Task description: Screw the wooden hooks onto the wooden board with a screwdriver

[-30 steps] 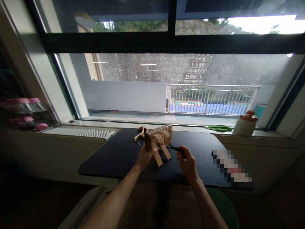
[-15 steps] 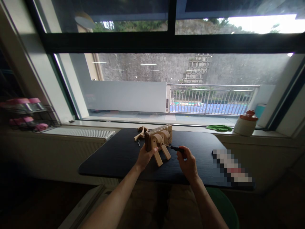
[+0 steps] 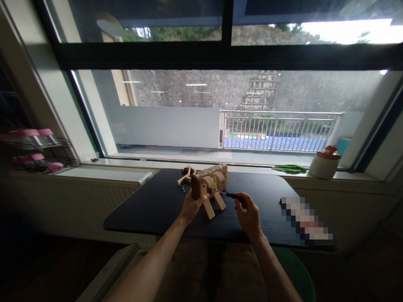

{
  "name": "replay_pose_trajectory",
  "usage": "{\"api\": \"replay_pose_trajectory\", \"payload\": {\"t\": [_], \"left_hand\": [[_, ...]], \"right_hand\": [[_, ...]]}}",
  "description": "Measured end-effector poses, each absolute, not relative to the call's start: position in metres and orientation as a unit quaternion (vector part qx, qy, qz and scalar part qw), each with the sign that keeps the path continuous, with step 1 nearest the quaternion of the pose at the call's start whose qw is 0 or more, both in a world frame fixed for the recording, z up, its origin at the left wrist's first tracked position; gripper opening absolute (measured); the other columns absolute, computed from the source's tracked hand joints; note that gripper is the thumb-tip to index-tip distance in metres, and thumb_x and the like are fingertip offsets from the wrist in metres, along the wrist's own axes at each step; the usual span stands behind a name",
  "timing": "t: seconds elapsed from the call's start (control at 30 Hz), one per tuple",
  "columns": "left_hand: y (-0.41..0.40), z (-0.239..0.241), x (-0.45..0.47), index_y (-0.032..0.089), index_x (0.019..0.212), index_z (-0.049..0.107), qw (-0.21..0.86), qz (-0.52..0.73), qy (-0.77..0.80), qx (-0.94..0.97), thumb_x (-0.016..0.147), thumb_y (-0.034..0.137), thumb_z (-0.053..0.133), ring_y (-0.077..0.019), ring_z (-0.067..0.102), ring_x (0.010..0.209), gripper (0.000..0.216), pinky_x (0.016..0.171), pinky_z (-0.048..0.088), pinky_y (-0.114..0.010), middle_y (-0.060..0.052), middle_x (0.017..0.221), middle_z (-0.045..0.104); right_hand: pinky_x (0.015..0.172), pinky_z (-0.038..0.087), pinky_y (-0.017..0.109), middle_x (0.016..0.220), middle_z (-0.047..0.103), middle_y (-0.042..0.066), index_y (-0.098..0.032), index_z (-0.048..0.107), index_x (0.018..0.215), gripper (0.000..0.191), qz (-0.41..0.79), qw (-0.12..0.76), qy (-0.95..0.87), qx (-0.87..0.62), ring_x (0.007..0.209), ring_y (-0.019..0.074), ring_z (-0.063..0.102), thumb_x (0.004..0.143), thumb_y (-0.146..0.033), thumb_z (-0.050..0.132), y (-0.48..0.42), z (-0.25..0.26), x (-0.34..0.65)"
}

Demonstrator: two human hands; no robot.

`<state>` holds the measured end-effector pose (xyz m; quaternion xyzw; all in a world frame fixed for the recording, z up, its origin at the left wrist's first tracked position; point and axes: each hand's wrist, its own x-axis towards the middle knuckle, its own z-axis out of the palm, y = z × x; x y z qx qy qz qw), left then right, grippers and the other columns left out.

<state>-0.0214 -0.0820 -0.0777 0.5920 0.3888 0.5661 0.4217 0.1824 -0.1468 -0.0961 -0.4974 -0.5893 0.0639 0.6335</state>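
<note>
Wooden model [image 3: 209,184]: pale wood, a blocky body with round joints and two splayed legs; it stands on those legs at the far middle of the bench [image 3: 151,205], with the left hand [image 3: 190,207] gripping its left end.
Screwdriver [image 3: 233,195]: small, with a black handle; it is held level and points left, just beside the model's right leg, pinched in the fingers of the right hand [image 3: 248,214].
</note>
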Motion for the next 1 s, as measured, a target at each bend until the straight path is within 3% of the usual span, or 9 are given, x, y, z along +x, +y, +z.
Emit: {"api": "replay_pose_trajectory", "payload": {"t": [1.0], "left_hand": [[-0.0833, -0.0766, -0.0209, 0.016, 0.099, 0.061, 0.422, 0.565, 0.395, 0.589, 0.064, 0.036, 0.070, -0.0214, 0.060, 0.086, 0.041, 0.076, 0.046, -0.032, -0.005, 0.094, 0.066]], "right_hand": [[0.064, 0.052, 0.027, 0.078, 0.064, 0.003, -0.018, 0.055, 0.103, 0.023, 0.098, 0.642, -0.587, -0.484, 0.065, 0.0140, 0.062, 0.082, -0.027, 0.052, -0.1456, -0.0988, 0.1825]]}}
